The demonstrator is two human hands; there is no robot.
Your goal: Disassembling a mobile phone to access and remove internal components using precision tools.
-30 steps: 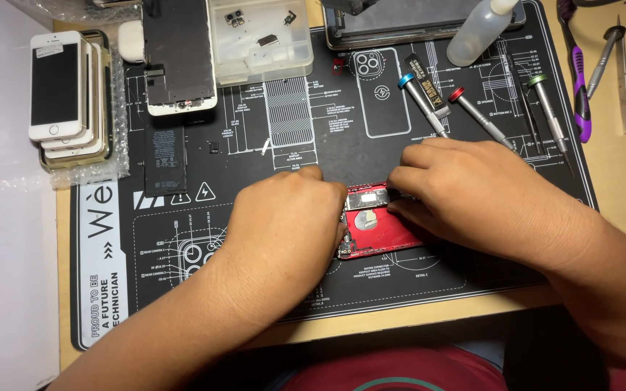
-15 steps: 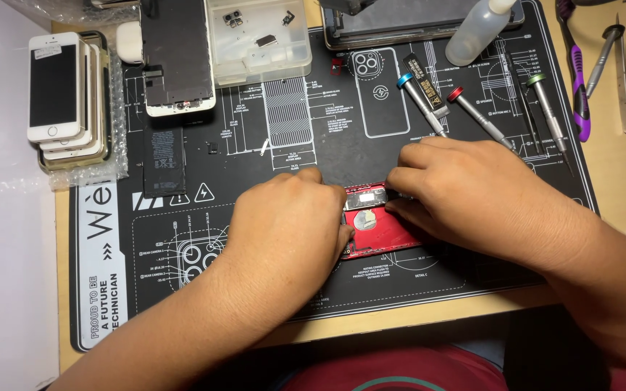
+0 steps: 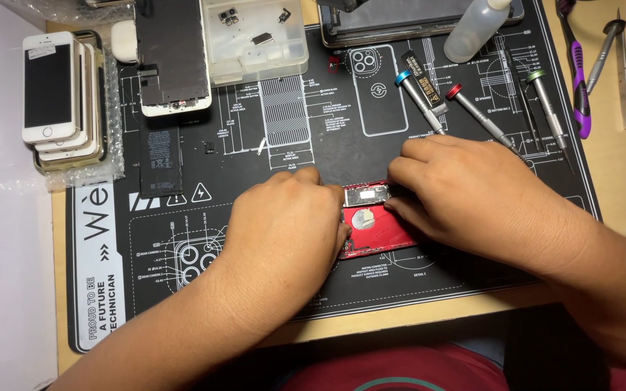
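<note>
A red phone housing [image 3: 376, 230] lies open on the black repair mat [image 3: 269, 145], with a metal part and a round silver piece showing inside. My left hand [image 3: 284, 224] covers its left end, fingers curled onto it. My right hand [image 3: 472, 192] presses on its right end, fingertips at the top edge. Most of the housing is hidden under both hands.
Three screwdrivers with blue [image 3: 418, 98], red [image 3: 480, 116] and green [image 3: 545, 108] caps lie at the back right. A stack of white phones [image 3: 59, 98] sits at the left. A phone screen [image 3: 172, 58], a clear parts box [image 3: 255, 32], a battery [image 3: 159, 161] and a squeeze bottle [image 3: 476, 29] lie behind.
Both hands have stayed on the red housing with only slight finger shifts. Nothing else moved.
</note>
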